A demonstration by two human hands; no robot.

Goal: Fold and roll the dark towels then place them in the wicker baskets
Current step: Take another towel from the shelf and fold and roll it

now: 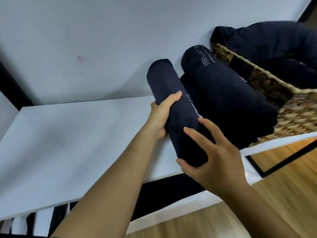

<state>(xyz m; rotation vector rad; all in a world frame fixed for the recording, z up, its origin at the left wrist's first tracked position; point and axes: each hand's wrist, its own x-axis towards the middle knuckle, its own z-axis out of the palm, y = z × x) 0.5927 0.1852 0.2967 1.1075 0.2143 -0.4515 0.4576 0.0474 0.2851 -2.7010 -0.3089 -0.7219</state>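
Observation:
A rolled dark navy towel (pixel 171 100) lies on the white shelf (pixel 68 134), pointing away from me. My left hand (pixel 163 114) grips its left side near the middle. My right hand (pixel 214 157) cups its near end, fingers spread over the top. Just to the right lies a second rolled dark towel (pixel 226 93) with white lettering, resting on another dark towel (pixel 223 127) and against the wicker basket (pixel 291 114). More dark towels (pixel 274 45) fill the basket.
A white wall (pixel 120 40) stands behind the shelf. A black frame post (pixel 10 83) runs along the left. Wooden floor (pixel 257 212) and a black frame bar (pixel 283 162) show below the shelf's front edge.

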